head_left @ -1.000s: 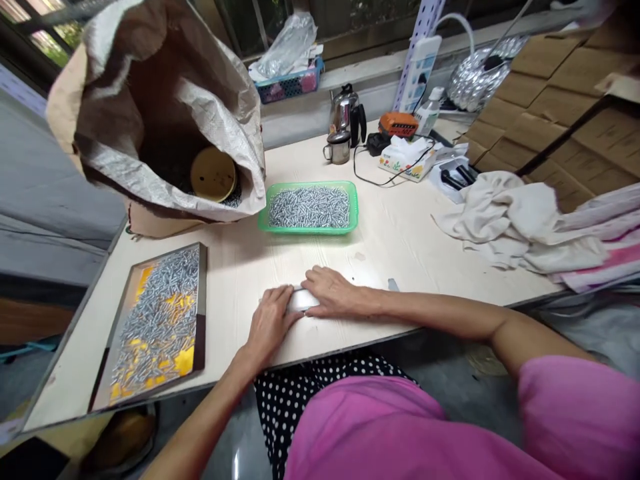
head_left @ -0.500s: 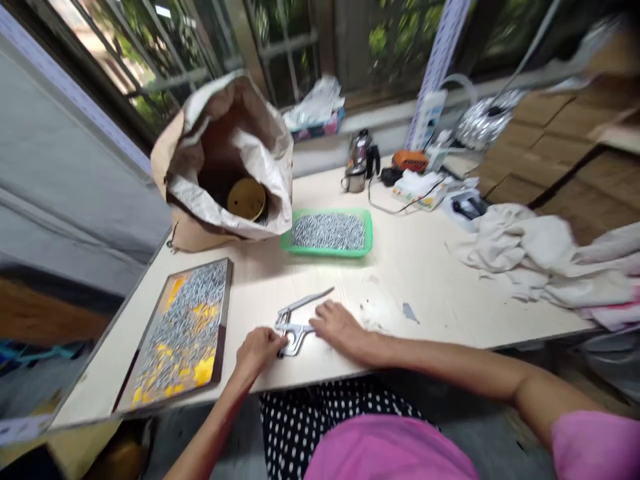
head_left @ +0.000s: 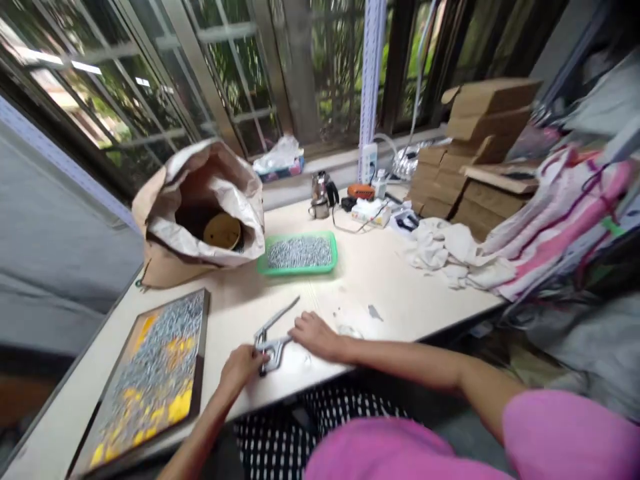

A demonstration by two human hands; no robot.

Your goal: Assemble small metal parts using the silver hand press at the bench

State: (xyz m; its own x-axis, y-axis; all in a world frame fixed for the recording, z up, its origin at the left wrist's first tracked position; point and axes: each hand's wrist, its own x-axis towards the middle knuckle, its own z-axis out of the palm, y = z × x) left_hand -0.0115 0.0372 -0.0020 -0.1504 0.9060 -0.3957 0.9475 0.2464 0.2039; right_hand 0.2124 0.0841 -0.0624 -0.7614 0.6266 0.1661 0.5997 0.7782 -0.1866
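Note:
A pair of silver snap-fastener pliers (head_left: pixel 276 351) rests on the table in front of me, its handles spread apart. My right hand (head_left: pixel 317 335) lies low over the table, its fingers closed on the lower handle. At the jaw end, my left hand (head_left: pixel 241 365) has its thumb and fingers pinched together; whatever is between them is hidden or too small to make out. Left of that hand is a shallow tray (head_left: pixel 181 407) with a yellow bottom, covered with small metal pieces. Beyond the pliers, a green plastic tray (head_left: pixel 300 271) holds a heap of similar pieces.
A large paper sack (head_left: pixel 170 270) with a round yellowish thing inside stands at the back left. Along the back are a metal and glass pot (head_left: pixel 320 193), an orange object (head_left: pixel 361 191) and a cord. White cloth (head_left: pixel 445 250) and stacked cardboard boxes (head_left: pixel 487 120) occupy the right.
The view has swung right, so the table things appear further left and more boxes and cloth show. Both hands stay at the pliers in much the same pose.

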